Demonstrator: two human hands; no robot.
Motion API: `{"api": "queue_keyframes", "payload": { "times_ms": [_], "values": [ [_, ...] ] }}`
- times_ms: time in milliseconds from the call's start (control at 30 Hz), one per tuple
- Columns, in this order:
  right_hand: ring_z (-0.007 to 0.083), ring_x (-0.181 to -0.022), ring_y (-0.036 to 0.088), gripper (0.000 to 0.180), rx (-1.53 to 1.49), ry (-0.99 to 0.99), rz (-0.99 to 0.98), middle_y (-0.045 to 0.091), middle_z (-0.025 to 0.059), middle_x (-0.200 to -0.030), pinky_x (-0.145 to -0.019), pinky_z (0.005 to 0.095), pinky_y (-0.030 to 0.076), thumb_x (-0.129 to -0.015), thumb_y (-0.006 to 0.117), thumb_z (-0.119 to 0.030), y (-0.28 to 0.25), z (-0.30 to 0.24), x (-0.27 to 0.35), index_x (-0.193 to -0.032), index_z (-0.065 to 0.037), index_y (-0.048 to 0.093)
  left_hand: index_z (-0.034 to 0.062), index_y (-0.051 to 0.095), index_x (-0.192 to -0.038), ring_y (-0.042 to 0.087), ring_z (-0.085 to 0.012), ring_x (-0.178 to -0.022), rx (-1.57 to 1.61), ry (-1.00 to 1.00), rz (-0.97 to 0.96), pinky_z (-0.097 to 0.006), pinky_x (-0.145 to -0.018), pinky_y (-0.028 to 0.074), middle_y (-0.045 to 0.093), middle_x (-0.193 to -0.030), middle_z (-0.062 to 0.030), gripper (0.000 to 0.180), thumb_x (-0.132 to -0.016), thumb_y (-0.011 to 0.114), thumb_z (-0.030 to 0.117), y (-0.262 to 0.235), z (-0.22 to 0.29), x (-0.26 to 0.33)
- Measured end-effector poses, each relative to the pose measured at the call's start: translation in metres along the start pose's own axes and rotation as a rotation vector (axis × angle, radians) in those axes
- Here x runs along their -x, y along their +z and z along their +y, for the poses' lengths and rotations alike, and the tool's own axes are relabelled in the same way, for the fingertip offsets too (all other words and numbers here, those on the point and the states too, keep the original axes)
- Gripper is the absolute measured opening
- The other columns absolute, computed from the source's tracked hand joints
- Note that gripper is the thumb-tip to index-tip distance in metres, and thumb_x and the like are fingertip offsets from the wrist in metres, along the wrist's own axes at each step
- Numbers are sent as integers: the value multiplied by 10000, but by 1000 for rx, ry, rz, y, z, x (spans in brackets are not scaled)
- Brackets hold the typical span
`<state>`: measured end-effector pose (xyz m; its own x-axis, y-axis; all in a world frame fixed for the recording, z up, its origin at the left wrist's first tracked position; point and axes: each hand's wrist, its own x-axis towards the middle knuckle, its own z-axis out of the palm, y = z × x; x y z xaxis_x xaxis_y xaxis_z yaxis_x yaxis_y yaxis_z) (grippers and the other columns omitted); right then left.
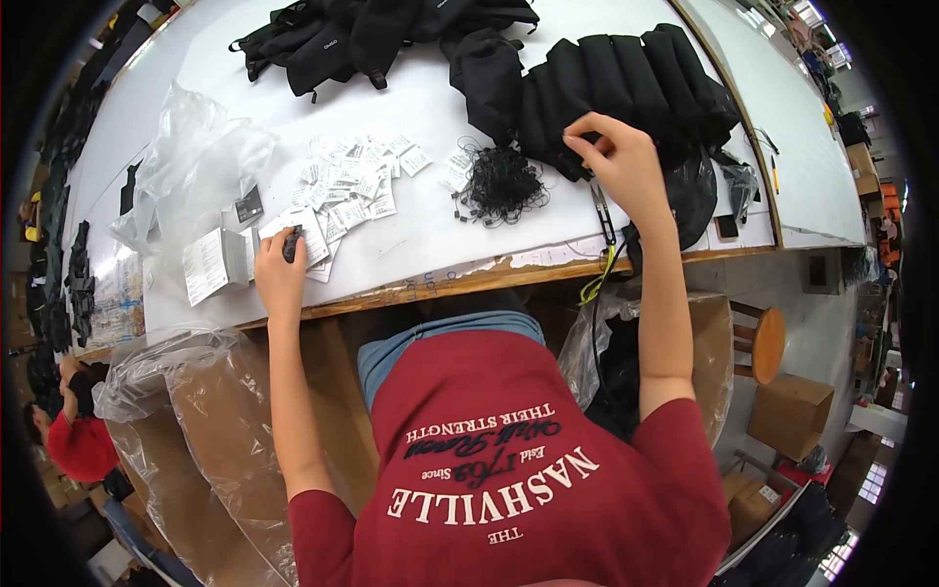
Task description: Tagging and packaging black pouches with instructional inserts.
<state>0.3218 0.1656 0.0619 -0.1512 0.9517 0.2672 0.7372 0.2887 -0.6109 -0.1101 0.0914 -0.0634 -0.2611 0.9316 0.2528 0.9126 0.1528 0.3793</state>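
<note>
My left hand is at the table's near edge, its fingers curled round a small black item whose kind I cannot make out. White printed tags lie under and beside that hand, next to a stack of white cards. My right hand is raised over the near side of a row of black pouches, thumb and forefinger pinched; anything between them is too small to see. A tangled heap of black tag strings lies to its left. Loose white labels spread between the hands.
More black bags are piled at the far side. Clear plastic lies at the left. Snips with a yellow-green cord rest by the right edge. Plastic-lined cartons stand below the table. A person in red is at far left.
</note>
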Motion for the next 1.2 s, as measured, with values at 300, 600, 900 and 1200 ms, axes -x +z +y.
{"api": "queue_keyframes", "payload": {
  "times_ms": [300,600,900,1200],
  "values": [
    [18,-577,371,80,-896,71,11,496,-44,-695,-518,178,268,-906,613,-113,-3,-26,-27,-919,-34,613,32,649,-1069,681,-252,-781,390,-126,328,-336,-702,509,702,-885,-150,228,-858,640,118,-17,-3,-15],
    [9,-520,335,84,-699,-153,-90,394,-79,-551,-477,205,235,-858,685,-138,57,-85,15,-868,-56,670,53,634,-1138,551,-30,-680,1089,-96,-60,-169,-579,411,682,-791,-41,301,-841,684,53,-69,121,47],
    [87,-458,275,112,-461,-233,-198,303,13,-494,-443,276,238,-803,694,-120,90,-131,63,-851,-29,648,56,636,-1105,654,-89,-731,1038,-43,-57,-224,-633,513,710,-807,-94,247,-859,649,46,-72,156,85],
    [98,-488,518,199,-664,10,-366,573,46,-552,-491,268,399,-860,666,-184,101,-115,65,-927,-7,604,68,633,-1109,676,-172,-693,690,138,81,-280,-618,527,696,-815,-132,249,-860,643,57,-61,153,90]
  ]
}}
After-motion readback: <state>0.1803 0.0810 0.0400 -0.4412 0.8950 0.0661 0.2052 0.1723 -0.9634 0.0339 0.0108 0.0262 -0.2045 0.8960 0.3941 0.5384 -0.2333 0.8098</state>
